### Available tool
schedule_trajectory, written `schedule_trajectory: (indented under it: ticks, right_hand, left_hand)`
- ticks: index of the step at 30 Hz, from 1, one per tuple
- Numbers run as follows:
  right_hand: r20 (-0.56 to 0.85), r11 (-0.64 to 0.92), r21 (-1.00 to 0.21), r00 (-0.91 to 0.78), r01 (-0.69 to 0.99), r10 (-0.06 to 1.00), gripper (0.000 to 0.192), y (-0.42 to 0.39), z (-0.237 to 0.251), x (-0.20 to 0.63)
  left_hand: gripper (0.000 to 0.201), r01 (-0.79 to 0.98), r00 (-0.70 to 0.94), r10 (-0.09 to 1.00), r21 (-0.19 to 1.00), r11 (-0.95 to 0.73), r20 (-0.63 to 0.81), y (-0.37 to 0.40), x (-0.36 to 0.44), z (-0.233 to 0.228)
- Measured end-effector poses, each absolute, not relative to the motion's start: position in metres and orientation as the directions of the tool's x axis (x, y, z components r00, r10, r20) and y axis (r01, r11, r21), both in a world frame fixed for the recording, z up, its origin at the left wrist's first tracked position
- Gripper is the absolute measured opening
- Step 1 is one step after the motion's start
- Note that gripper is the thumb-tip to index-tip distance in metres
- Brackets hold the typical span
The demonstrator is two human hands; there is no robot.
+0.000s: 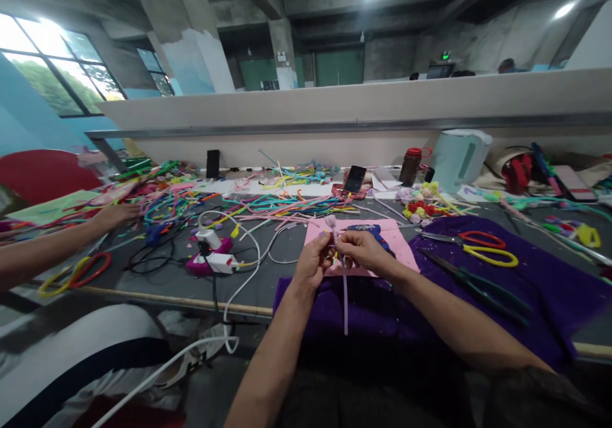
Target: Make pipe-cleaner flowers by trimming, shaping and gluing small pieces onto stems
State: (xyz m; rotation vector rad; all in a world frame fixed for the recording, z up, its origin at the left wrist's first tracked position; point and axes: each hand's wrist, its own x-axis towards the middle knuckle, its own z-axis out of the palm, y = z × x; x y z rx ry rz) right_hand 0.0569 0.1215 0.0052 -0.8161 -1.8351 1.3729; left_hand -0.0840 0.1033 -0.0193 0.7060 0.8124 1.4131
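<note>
Here, from left to right, we see:

- A co-worker's hand [112, 215] at the far left reaches into a heap of coloured pipe cleaners [167, 201] spread over the grey table [157, 275]; red and yellow rings [76, 272] lie by that person's forearm.
- A white power strip [220, 262] with a white cable [248, 249] sits near the table's front edge.
- Our left hand [313, 263] is pinched shut on a lilac pipe cleaner [344, 287], thumb and fingers clamped on it near its upper part.
- The pipe cleaner stands between both hands, its curled top above them and its long tail hanging down over the purple cloth [549, 287].
- Our right hand [361, 249] touches the left and is also closed on the same stem, fingers curled round it.
- A pink sheet [396, 240] lies under the hands, with a blue glue gun [368, 229] on it just behind the right hand.
- Further right, red-and-yellow scissors [482, 246] and dark green pliers [473, 284] rest on the purple cloth.
- A pale green kettle [459, 157] stands at the back.
</note>
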Motion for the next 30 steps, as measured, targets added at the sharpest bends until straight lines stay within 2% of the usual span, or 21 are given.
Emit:
schedule_trajectory:
  ticks: [5,14,18,23,26,30]
  right_hand:
    - [0.156,0.26,-0.961,-0.598,0.091,0.786,0.02,0.118,0.005,0.053]
    - [0.187,0.267,-0.963,-0.612,0.041,0.768,0.028,0.121,0.001,0.056]
    - [0.193,0.25,-0.968,-0.552,0.031,0.812,0.033,0.13,0.003,0.065]
    - [0.197,0.236,-0.971,-0.467,0.026,0.862,0.03,0.144,0.009,0.077]
    - [0.232,0.294,-0.953,-0.441,0.078,0.867,0.027,0.149,0.013,0.086]
    - [0.253,0.409,-0.869,-0.46,0.28,0.851,0.026,0.157,0.01,0.097]
  left_hand:
    - [0.033,-0.473,0.005,0.999,0.88,0.046,-0.049,0.102,-0.084,-0.02]
    - [0.031,-0.546,0.001,0.997,0.835,0.063,-0.075,0.1,-0.085,-0.017]
    - [0.029,-0.573,0.005,0.996,0.816,0.074,-0.086,0.098,-0.086,-0.012]
    - [0.019,-0.623,0.032,0.99,0.772,0.127,-0.136,0.098,-0.087,-0.011]
    - [0.017,-0.638,0.043,0.989,0.758,0.138,-0.143,0.1,-0.088,-0.012]
    - [0.018,-0.671,0.088,0.995,0.737,0.085,-0.034,0.1,-0.09,-0.012]
